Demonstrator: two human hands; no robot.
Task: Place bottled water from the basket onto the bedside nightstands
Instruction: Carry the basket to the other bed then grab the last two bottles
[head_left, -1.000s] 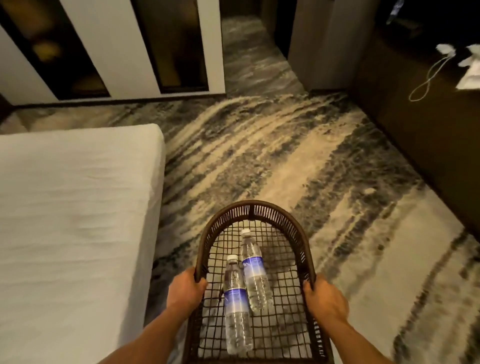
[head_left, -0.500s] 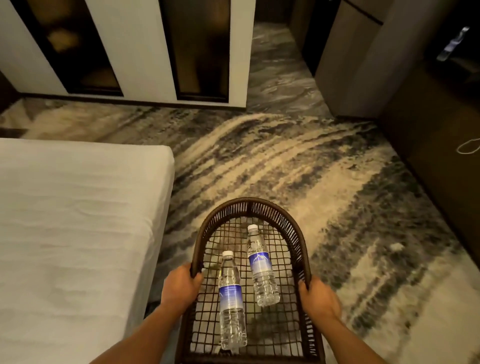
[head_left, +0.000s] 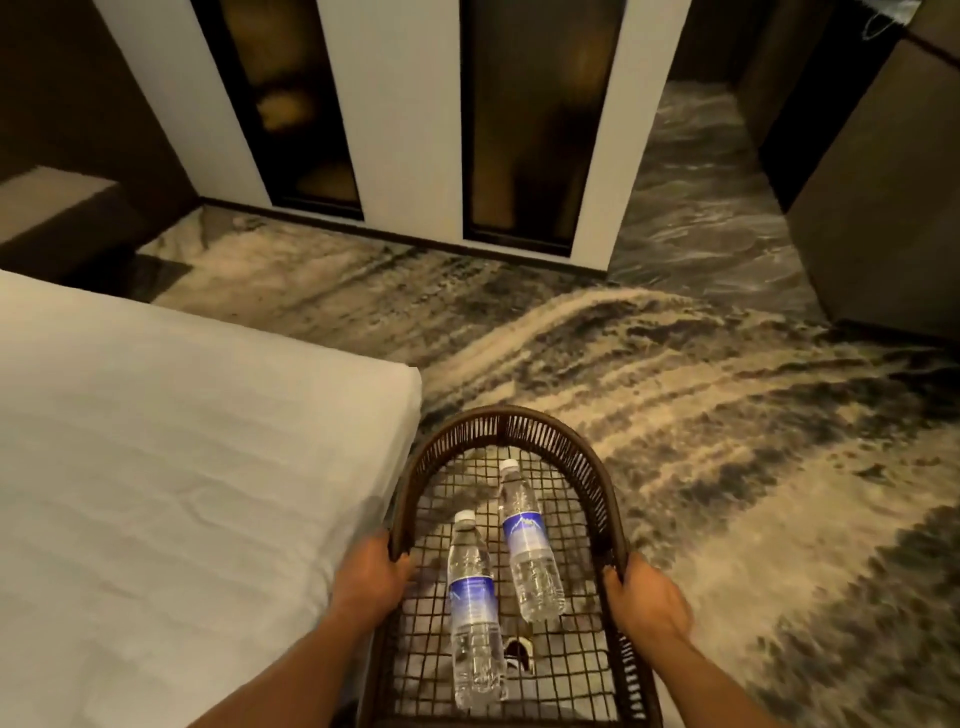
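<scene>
Left hand (head_left: 371, 577): fingers clenched over the left rim of the basket (head_left: 597, 486), thumb side inward. Right hand (head_left: 647, 597): fingers wrapped around the right rim. Both grips are unchanged from the earlier frames, and the dark woven basket is held level in front of the body.

Two water bottles lie flat on the open mesh floor, caps pointing away from the person. The near-left bottle (head_left: 474, 603) and the far-right bottle (head_left: 527, 543) lie just beside each other, apart at the necks; whether they touch lower down cannot be told. Both have slid slightly toward the left compared with a second ago.

The view has swung left and lifted. The bed corner (head_left: 384, 384), white-sheeted, now sits just beside the basket's left rim, nearer than before. A low dark nightstand (head_left: 57, 208) has come into sight at far left, beyond the bed and well apart from the basket. The patterned carpet (head_left: 727, 441) lies between them. White wall panels (head_left: 395, 104) with dark glass stand ahead; a dark cabinet (head_left: 883, 208) stands at right.
</scene>
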